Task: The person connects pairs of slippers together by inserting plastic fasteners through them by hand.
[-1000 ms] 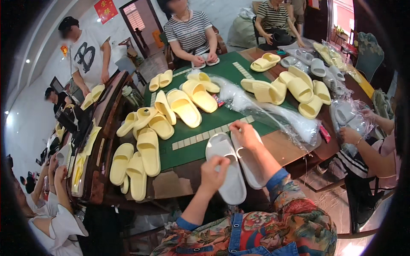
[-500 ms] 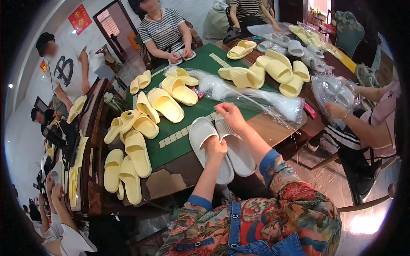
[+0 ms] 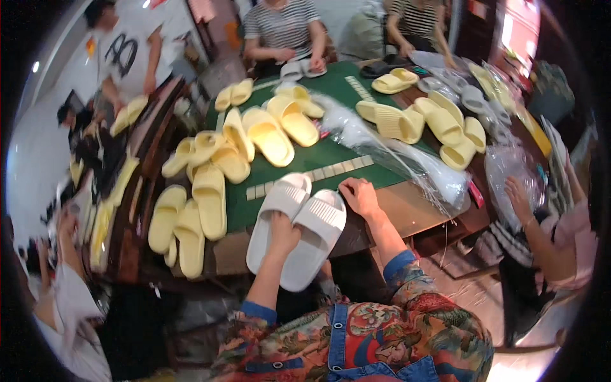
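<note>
A pair of pale grey slippers (image 3: 322, 224) is held over the near edge of the table, side by side with toes pointing away from me. My left hand (image 3: 284, 234) is closed on the pair, its fingers reaching under the left slipper's strap where the two meet. Beside the toe of the right slipper is my right hand (image 3: 360, 197), its fingers curled in a pinch; whatever they may hold is too small to make out. Beyond the slippers, a row of small pale tiles (image 3: 318, 174) lies on the green mat (image 3: 305, 159).
Several yellow slippers (image 3: 268, 137) cover the mat's left side, and more (image 3: 439, 124) lie at the right. A clear plastic bag with white strands (image 3: 407, 159) stretches between them. Co-workers sit around the table; a hand (image 3: 519, 198) at the right is by clear wrapping (image 3: 506, 169).
The view has shifted. My left hand has moved the slippers left and turned them, toes now tilting right. My right hand has come down from above the right slipper to beside its toe.
</note>
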The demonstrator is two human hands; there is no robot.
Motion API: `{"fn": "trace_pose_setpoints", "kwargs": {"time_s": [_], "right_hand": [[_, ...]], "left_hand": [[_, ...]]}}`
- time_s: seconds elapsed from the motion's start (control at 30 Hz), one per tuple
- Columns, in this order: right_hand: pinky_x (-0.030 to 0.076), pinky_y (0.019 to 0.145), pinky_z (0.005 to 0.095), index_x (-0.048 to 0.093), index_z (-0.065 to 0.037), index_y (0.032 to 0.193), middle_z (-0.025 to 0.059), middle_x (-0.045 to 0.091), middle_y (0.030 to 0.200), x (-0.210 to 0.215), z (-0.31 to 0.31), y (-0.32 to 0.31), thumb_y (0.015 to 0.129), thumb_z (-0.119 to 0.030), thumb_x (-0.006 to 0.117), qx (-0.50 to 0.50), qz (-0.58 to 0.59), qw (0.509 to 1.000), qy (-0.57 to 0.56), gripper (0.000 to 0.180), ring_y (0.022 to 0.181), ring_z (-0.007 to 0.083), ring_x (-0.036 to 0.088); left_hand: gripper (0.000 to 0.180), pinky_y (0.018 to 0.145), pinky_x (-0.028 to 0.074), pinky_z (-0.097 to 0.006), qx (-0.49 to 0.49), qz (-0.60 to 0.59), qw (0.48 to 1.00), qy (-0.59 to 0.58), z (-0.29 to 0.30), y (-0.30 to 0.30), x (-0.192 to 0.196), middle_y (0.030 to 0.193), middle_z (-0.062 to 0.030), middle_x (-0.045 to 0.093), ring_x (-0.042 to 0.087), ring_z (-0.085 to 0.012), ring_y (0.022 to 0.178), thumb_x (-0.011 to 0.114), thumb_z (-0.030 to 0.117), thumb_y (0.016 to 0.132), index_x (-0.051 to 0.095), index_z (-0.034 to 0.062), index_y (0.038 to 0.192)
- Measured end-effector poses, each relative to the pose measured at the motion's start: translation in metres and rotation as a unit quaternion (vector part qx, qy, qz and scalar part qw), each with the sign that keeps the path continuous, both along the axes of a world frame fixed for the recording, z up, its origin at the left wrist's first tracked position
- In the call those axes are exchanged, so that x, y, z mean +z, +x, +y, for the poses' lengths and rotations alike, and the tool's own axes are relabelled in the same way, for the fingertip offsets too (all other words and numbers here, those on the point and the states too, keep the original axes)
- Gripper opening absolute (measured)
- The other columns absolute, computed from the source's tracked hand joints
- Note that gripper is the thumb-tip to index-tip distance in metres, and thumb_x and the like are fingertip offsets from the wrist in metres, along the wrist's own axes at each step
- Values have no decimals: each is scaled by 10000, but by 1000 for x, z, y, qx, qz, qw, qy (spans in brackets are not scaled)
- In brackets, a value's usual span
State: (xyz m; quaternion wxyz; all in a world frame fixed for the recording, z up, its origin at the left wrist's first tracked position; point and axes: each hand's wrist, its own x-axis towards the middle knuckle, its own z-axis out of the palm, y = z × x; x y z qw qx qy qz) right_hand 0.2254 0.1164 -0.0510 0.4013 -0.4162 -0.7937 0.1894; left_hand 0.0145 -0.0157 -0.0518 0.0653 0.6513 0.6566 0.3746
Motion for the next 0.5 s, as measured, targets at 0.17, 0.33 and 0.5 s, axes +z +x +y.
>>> {"fn": "trace_pose_setpoints", "kwargs": {"time_s": [0.17, 0.33, 0.5], "right_hand": [[479, 674, 388, 668, -32, 814, 160, 648, 787, 6, -7, 4, 821, -163, 616, 30, 84, 995, -45, 141, 730, 302, 606], [469, 658, 376, 651, -20, 868, 151, 636, 760, 8, -11, 1, 841, -167, 618, 3, -8, 1000, 11, 153, 701, 290, 591], [467, 656, 377, 651, -22, 856, 144, 639, 761, 5, -8, 2, 841, -166, 619, 17, -7, 1000, 8, 149, 706, 298, 589]], "left_hand": [[315, 908, 345, -510, 28, 12, 999, 19, -9, 8, 5, 1030, -229, 570, 489, -393, 1036, 638, 99, 667, 623, -23, 956], [349, 894, 347, -510, 105, 53, 993, 2, -41, -16, 26, 1024, -244, 572, 494, -394, 1033, 640, 124, 655, 625, -14, 976], [249, 812, 401, -498, 205, 63, 976, 46, -61, -122, 57, 851, -240, 615, 561, -423, 854, 606, 74, 609, 640, -4, 843]]}}
